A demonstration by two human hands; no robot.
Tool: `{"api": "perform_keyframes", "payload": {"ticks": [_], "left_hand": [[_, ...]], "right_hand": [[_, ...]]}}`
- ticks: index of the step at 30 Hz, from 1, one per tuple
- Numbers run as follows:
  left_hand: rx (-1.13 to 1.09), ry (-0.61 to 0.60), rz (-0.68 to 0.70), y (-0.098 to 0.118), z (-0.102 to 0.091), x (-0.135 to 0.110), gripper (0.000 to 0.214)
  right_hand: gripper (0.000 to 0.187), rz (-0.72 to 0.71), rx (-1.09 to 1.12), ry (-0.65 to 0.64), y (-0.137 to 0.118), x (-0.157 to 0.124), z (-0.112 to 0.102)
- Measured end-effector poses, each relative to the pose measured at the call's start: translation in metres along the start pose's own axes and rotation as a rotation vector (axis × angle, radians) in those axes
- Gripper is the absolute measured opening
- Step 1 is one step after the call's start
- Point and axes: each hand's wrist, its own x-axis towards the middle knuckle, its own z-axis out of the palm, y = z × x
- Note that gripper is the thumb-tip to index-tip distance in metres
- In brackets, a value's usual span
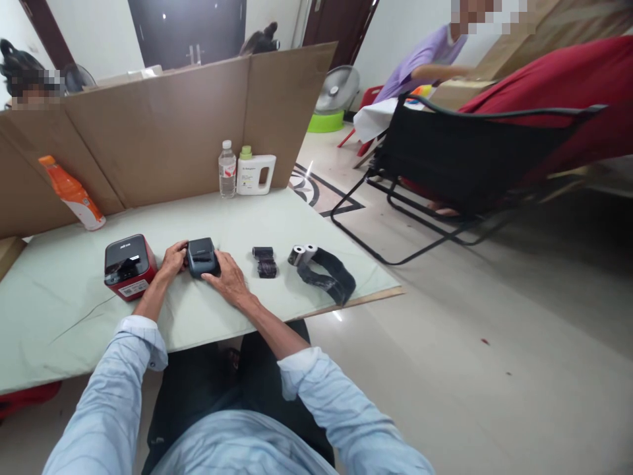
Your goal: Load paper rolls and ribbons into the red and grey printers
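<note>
Head view: left hand (173, 259) and right hand (229, 280) hold dark device (201, 256) between them, red box (129, 267) beside left hand.

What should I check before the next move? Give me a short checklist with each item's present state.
1. Both hands at the small dark device: ok; the left hand and right hand are at opposite sides.
2. Firmness of hold: cannot tell; some fingers are hidden.
3. Left arm free of the red-and-black box: cannot tell; they overlap in this view.
4. Right hand apart from the small black roll: ok; a gap shows between them.
5. Black strip wound up: not ok; it lies loose in a curve near the table's right end.
6. Clear bottle and white jug upright: ok; both stand by the cardboard.
</note>
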Motion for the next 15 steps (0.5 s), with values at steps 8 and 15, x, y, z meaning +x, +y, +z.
{"api": "perform_keyframes", "payload": {"ticks": [8, 15], "left_hand": [[-0.098, -0.007, 0.003, 0.0000, 0.0013, 0.0003, 0.057], [-0.159, -0.015, -0.012, 0.0012, 0.0004, -0.0045, 0.059]], "right_hand": [[0.074, 0.005, -0.002, 0.004, 0.0022, -0.0009, 0.0013], [0.076, 0.011, -0.014, -0.014, 0.0008, -0.0011, 0.0003]]}}
